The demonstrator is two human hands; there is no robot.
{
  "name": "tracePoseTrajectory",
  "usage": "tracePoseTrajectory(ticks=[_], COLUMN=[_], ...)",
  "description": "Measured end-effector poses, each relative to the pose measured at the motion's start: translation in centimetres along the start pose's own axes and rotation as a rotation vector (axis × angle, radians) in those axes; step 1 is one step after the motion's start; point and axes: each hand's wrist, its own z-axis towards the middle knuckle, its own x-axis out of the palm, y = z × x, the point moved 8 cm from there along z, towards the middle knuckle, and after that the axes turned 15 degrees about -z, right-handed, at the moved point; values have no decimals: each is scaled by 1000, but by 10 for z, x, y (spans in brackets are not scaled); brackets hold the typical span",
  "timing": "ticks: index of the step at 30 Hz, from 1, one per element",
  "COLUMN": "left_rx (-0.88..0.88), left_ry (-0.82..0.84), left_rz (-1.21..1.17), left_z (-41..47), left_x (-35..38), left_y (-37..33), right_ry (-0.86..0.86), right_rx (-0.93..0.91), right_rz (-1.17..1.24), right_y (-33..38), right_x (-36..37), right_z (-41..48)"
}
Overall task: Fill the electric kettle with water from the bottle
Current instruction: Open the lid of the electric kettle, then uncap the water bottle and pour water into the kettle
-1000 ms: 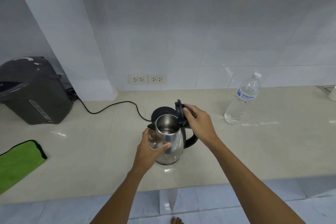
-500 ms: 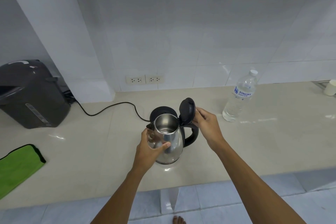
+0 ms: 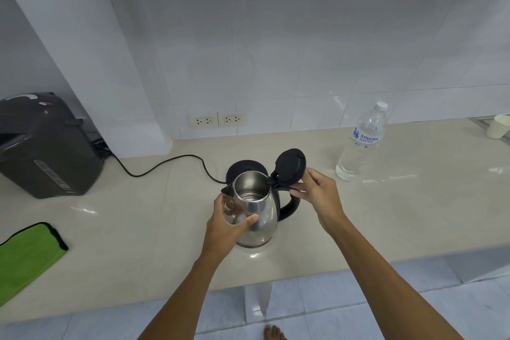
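A steel electric kettle [image 3: 262, 215] stands on the counter in front of its round black base [image 3: 245, 167]. Its black lid [image 3: 289, 164] is tipped fully back and the inside looks dry. My left hand [image 3: 226, 226] wraps the kettle's body from the left. My right hand [image 3: 320, 193] has its fingertips at the lid's edge and the top of the black handle [image 3: 289, 205]. A clear capped water bottle [image 3: 361, 146] with a blue label stands upright to the right, apart from both hands.
A dark hot-water dispenser [image 3: 44, 146] sits at the far left, its black cord [image 3: 165, 163] running to the kettle base. A green cloth [image 3: 24, 254] lies at the left front. Wall sockets [image 3: 218, 119] are behind; a white cup [image 3: 498, 130] is at the far right.
The lid has swung from half raised to fully open under my right hand, which moved right with it. My left hand has stayed on the kettle's body.
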Motion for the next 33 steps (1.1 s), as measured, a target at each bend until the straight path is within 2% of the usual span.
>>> tracePoseTrajectory(ticks=[15,20,23,27,33], left_rx=[-41,-82,-76,-19,285], left_ry=[37,63,41,-9,2], left_rz=[81,132,225,416,728], left_z=[-6,-8,-12,-21,-24], left_x=[-2,0,-4,-17,3], left_y=[-17,-27,-38,-65,-138], right_ry=[3,22,36,62,57], right_rx=[169,182,150,10,-220], right_rz=[196,138,-37,-445,-1233], right_y=[-29,-25,-18,10,62], right_x=[-1,-7,-19,-48,-89], right_z=[-4,-6,-6,-5,-1])
